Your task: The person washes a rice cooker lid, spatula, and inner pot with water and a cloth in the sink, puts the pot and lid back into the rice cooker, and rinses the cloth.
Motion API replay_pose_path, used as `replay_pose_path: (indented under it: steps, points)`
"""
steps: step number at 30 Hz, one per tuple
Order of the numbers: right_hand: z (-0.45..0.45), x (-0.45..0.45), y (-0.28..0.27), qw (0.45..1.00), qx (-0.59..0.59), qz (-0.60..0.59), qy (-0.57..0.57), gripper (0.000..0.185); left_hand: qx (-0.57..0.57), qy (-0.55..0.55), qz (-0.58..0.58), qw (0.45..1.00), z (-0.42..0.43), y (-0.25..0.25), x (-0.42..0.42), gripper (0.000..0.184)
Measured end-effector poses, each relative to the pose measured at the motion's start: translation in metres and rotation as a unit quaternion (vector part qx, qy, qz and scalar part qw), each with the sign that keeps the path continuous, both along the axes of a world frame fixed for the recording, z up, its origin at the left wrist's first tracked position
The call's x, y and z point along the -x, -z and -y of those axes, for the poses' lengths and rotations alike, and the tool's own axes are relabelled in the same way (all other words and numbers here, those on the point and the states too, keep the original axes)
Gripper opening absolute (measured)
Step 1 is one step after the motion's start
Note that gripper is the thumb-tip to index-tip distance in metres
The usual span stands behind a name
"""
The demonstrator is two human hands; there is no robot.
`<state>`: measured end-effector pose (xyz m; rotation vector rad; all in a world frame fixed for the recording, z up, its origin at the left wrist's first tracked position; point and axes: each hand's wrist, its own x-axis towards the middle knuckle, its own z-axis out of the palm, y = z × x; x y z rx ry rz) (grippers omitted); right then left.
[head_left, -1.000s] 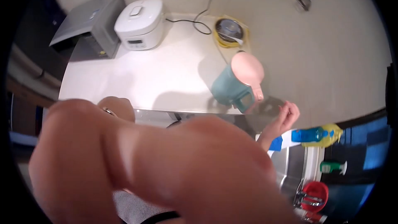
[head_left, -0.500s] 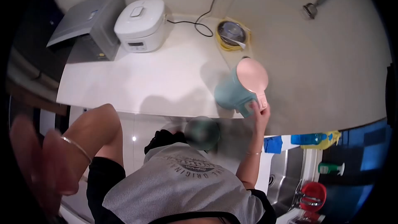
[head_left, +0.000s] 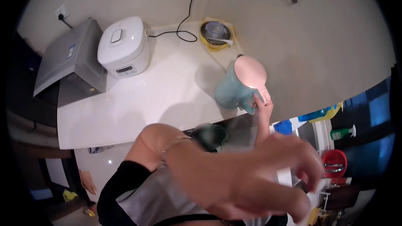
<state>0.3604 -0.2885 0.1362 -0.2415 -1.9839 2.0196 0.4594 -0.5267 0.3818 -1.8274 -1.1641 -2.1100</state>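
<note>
My right hand [head_left: 264, 105] is wrapped round the handle of an electric kettle [head_left: 234, 86], a teal one with a pink lid and pink handle top. The kettle is over the front right part of the white counter, its lid closed. Whether its base touches the counter I cannot tell. Close to the camera, my left hand [head_left: 255, 175] stretches across my body to the right, a bracelet on its wrist. Its fingers are bent and apart, with nothing visible in them. It covers part of my right forearm and the sink area.
A white rice cooker [head_left: 124, 48] and a grey microwave-like appliance [head_left: 75, 58] stand on the counter [head_left: 167, 96] at left. Behind the kettle sits a yellow basket [head_left: 215, 48] with bowls. A dark green bin [head_left: 209, 137] is below the edge. Right: green bottle [head_left: 341, 133], red basin [head_left: 335, 159].
My left hand has swung from the far left across to the right, in front of my body. The view has turned and shifted. My right hand keeps hold of the kettle.
</note>
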Motion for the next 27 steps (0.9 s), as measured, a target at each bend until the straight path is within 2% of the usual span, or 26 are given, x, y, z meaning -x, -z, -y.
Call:
replay_pose_path:
  steps: [2, 4, 8, 10, 11, 14, 15, 17, 18, 20, 21, 24, 25, 27]
  points:
    - [0.006, -0.005, -0.013, 1.0, -0.014, 0.011, 0.013, 0.018, -0.117, 0.058, -0.003, 0.991, -0.035, 0.0, -0.016, 0.015]
    - [0.011, -0.006, -0.008, 0.995, -0.05, -0.038, 0.071, 0.022, -0.18, 0.113, 0.019, 0.977, -0.039, -0.004, -0.019, 0.013]
    - [0.013, -0.046, 0.039, 0.957, -0.131, -0.039, 0.256, 0.028, -0.188, 0.202, 0.056, 0.96, -0.049, -0.009, -0.018, 0.01]
    - [0.028, -0.087, 0.042, 0.95, -0.082, 0.01, 0.301, 0.022, -0.123, 0.299, 0.108, 0.94, -0.051, -0.01, -0.022, 0.009]
    - [0.03, -0.109, 0.06, 0.938, -0.066, 0.03, 0.339, 0.021, -0.041, 0.388, 0.143, 0.91, -0.041, -0.021, -0.015, 0.009]
    - [0.047, -0.191, 0.115, 0.885, 0.027, 0.069, 0.46, 0.017, -0.073, 0.276, -0.107, 0.952, -0.045, -0.038, -0.003, 0.01]
    - [0.057, -0.221, 0.124, 0.865, 0.049, 0.085, 0.493, 0.016, -0.116, 0.337, 0.032, 0.934, -0.056, -0.03, -0.037, 0.011]
    - [0.075, -0.276, 0.137, 0.822, 0.079, 0.117, 0.552, 0.015, -0.129, 0.462, 0.188, 0.857, -0.053, -0.014, -0.09, 0.012]
    - [0.087, -0.302, 0.142, 0.799, 0.091, 0.137, 0.579, 0.014, -0.105, 0.529, 0.205, 0.816, -0.047, -0.014, -0.103, 0.013]
    - [0.109, -0.348, 0.145, 0.756, 0.111, 0.137, 0.631, 0.014, -0.104, 0.611, 0.175, 0.765, -0.042, -0.016, -0.128, 0.016]
    - [0.12, -0.368, 0.144, 0.735, 0.113, 0.117, 0.659, 0.015, -0.133, 0.629, 0.133, 0.755, -0.048, -0.02, -0.137, 0.018]
    - [0.159, -0.428, 0.125, 0.663, 0.116, 0.05, 0.738, 0.015, -0.123, 0.687, 0.018, 0.716, -0.032, -0.013, -0.221, 0.033]
    - [0.174, -0.449, 0.118, 0.635, 0.108, 0.03, 0.765, 0.015, -0.064, 0.745, -0.036, 0.663, -0.029, -0.014, -0.237, 0.034]
    - [0.221, -0.493, 0.113, 0.569, 0.114, -0.035, 0.814, 0.015, -0.023, 0.797, -0.061, 0.601, 0.003, -0.008, -0.283, 0.039]
